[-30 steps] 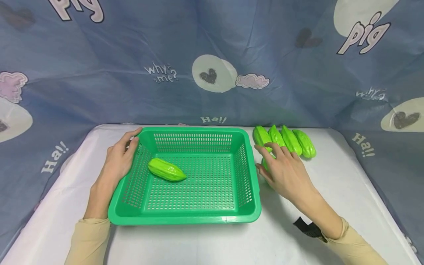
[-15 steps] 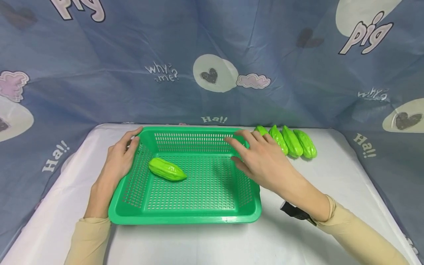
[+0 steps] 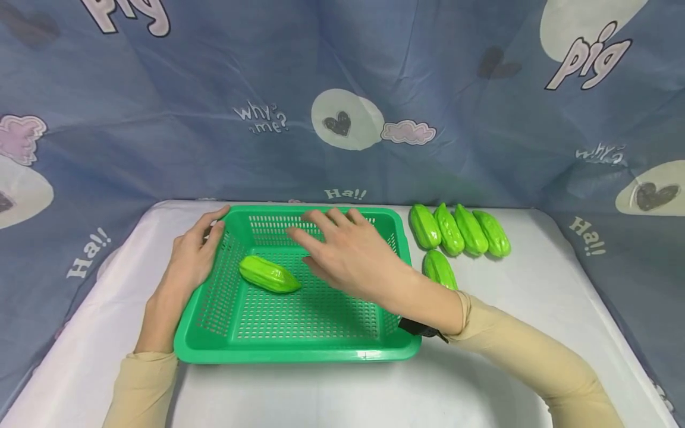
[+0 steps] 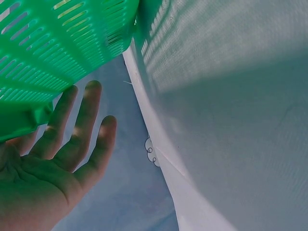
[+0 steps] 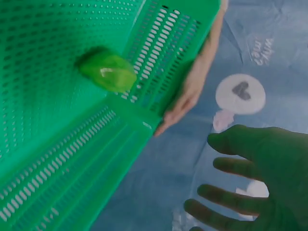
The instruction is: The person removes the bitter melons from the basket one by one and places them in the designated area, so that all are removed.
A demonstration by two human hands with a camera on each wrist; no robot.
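A bright green ridged gourd (image 3: 270,274) lies on its side on the floor of the green plastic basket (image 3: 297,356), towards the left. My left hand (image 3: 194,255) rests at the basket's left rim near the back corner; in the left wrist view its fingers (image 4: 91,103) are fairly straight outside the slotted wall. Above the basket's right half hovers my right hand (image 3: 348,252), fingers spread and holding nothing. It is apart from the gourd in the basket. In the right wrist view this gourd (image 5: 111,72) appears beyond the near wall.
Several similar green gourds (image 3: 449,230) lie side by side at the back right of the white-covered table (image 3: 540,297). Another gourd (image 3: 440,268) lies in front of them beside the basket, partly hidden by my right forearm. A blue printed cloth (image 3: 214,160) rises behind.
My right hand has moved left from the gourds on the table to over the basket, uncovering the front gourd. The left hand, the basket and the gourds stay in place.
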